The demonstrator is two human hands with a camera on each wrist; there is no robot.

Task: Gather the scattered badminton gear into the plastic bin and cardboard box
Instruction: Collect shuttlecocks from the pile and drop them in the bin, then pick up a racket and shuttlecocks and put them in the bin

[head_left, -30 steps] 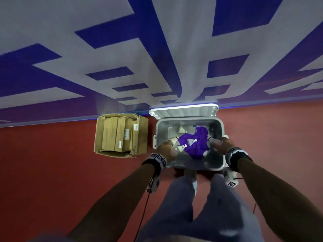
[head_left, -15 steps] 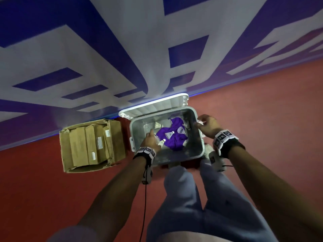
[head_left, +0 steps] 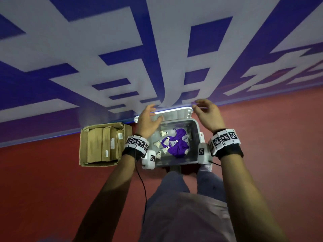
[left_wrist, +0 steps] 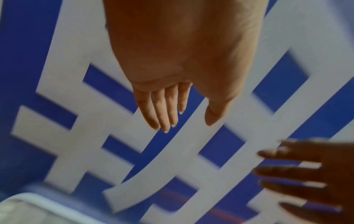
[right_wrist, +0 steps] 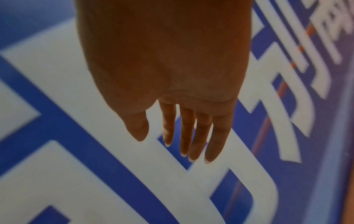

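A clear plastic bin (head_left: 176, 162) stands on the red floor by the blue and white wall, its lid (head_left: 174, 113) leaning open at the back. Inside lie a purple cloth (head_left: 180, 144) and several white shuttlecocks (head_left: 163, 133). To its left sits the cardboard box (head_left: 103, 144), packed with brown tubes. My left hand (head_left: 148, 117) is raised over the bin's back left corner near the lid, fingers straight, holding nothing (left_wrist: 166, 109). My right hand (head_left: 205, 111) hovers over the back right corner by the lid, fingers relaxed and empty (right_wrist: 187, 133).
A wall banner (head_left: 157, 49) with large blue and white lettering rises right behind the bin and box. Red floor (head_left: 43, 189) stretches to the left and right. My legs (head_left: 183, 198) are just in front of the bin.
Both hands have left the bin's sides and risen to its back edge, by the lid. The view has tipped up and nearer the bin.
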